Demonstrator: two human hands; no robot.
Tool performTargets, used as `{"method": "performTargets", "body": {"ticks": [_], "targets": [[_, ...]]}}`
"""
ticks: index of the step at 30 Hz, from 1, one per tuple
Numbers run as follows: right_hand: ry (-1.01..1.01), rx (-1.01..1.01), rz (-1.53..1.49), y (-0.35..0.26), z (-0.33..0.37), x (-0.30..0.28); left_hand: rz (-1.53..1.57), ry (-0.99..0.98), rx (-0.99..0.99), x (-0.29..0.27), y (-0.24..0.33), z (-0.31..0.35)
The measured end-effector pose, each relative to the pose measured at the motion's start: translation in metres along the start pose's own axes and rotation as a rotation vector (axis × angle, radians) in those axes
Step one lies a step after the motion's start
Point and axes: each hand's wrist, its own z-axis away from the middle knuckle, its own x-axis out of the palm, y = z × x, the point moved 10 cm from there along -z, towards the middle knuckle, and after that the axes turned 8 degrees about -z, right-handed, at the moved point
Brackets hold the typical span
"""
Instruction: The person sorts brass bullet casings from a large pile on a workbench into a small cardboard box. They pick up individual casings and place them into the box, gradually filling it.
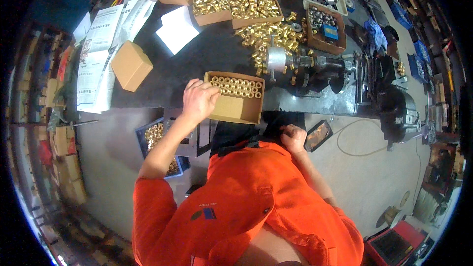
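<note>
A shallow open cardboard box (237,111) lies at the near edge of the bench, in front of my body. Rows of ring-shaped brass fittings (237,86) stand upright along its far half, and its near half shows bare cardboard. My left hand (199,99) reaches over the box's left side, fingers curled together at the left end of the rows. Whatever it may pinch is hidden. Down at my lap, my right hand (293,138) rests closed near the thigh, its palm out of sight. Beyond the box, loose brass fittings (273,37) lie heaped on the bench.
Two full boxes of fittings (211,4) (253,9) stand farther back. A metal clamping fixture (278,59) sits right of the box. Leftward lie a closed carton (131,66), newspaper (101,44) and white paper (177,29). A blue bin (143,138) holds fittings below the bench.
</note>
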Motion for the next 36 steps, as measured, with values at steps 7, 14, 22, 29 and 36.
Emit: {"method": "performTargets", "body": {"ticks": [7,14,22,29,36], "targets": [[-0.005,-0.001,-0.009,0.001,0.000,0.000,0.016,-0.020,0.021,0.000,-0.002,-0.001],[-0.009,0.003,0.006,0.002,0.000,0.002,0.001,-0.098,-0.007,0.007,-0.005,-0.002],[0.009,-0.001,-0.037,0.001,0.000,0.000,0.083,-0.082,-0.082,0.009,-0.011,-0.001],[-0.001,0.015,-0.021,0.000,-0.001,0.000,0.121,-0.082,-0.117,0.012,-0.016,0.000],[-0.002,-0.006,-0.003,0.001,0.000,0.001,0.091,-0.087,-0.110,0.011,-0.014,0.000]]}}
